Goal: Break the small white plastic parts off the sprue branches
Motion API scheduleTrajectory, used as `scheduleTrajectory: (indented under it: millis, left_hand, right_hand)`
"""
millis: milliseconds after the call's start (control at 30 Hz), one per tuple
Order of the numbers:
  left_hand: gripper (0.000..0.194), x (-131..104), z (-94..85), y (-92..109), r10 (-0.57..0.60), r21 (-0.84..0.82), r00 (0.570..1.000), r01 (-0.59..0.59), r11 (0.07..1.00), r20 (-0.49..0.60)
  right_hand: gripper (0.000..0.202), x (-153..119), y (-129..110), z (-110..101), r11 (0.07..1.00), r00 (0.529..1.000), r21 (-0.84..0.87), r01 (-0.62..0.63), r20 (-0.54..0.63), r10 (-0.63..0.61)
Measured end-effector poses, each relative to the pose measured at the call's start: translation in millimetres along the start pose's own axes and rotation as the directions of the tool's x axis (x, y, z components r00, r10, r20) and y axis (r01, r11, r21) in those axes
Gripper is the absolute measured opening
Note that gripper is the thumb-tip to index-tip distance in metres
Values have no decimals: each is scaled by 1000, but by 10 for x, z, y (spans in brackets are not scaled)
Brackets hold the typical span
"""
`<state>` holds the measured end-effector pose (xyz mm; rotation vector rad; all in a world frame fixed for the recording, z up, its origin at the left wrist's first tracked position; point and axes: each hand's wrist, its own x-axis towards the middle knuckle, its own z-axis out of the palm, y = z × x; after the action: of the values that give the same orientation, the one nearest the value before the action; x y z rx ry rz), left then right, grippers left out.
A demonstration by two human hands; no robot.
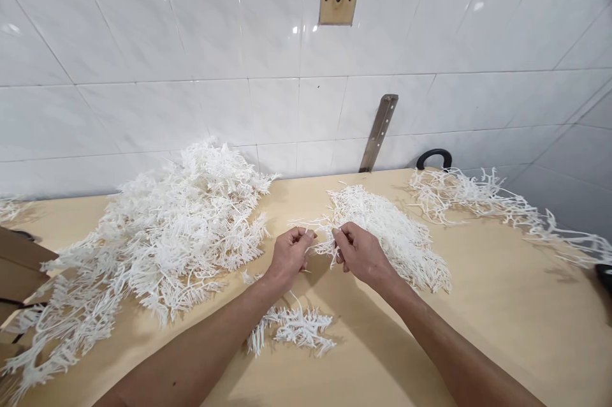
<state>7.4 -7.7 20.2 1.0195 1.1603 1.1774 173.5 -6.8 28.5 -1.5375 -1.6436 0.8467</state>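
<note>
Near the middle of the table, my left hand (pixel 289 254) is closed in a pinch on thin white branched strands. Facing it, my right hand (pixel 357 251) pinches the same kind of strands, and a few of them span the gap between the two hands. Just beyond my right hand lies a flat pile of white strands (pixel 406 238). A small white sprig (pixel 303 327) rests on the table below my left hand. The large white heap (pixel 186 222) spreads to the left of my left hand.
The wooden table (pixel 502 305) meets a white tiled wall. Loose white branches (pixel 478 199) stretch along the right side, near a black handle (pixel 434 155). A metal strip (pixel 378 133) leans at the wall. A brown box (pixel 23 266) stands at the left edge.
</note>
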Motion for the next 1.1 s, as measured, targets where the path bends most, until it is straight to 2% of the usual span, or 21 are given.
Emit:
scheduleTrajectory:
  millis: [167,333,433,600,800,1100]
  left_hand:
    - [33,-18,5,21,6,-3,1000,-6,1000,-9]
    - [29,-12,-19,9,-52,-104,990,66,992,130]
    - [28,-23,-29,34,-71,-103,985,88,991,159]
    - [33,-51,-26,85,-18,17,983,15,1000,184]
    - [43,-39,-11,62,16,34,981,-23,999,191]
    - [35,-45,-16,78,8,-7,983,-7,1000,183]
  right_hand:
    - [33,31,64,-20,999,996,41,-11,84,8]
    - [30,60,73,-71,989,996,-118,83,25,-81]
    - [26,53,42,-78,982,996,-165,87,-16,-91]
    - [27,16,-4,-55,991,990,5,131,50,-131]
    - [29,3,-7,-39,983,983,140,123,119,-140]
    - [25,-6,-9,18,984,984,77,160,71,-165]
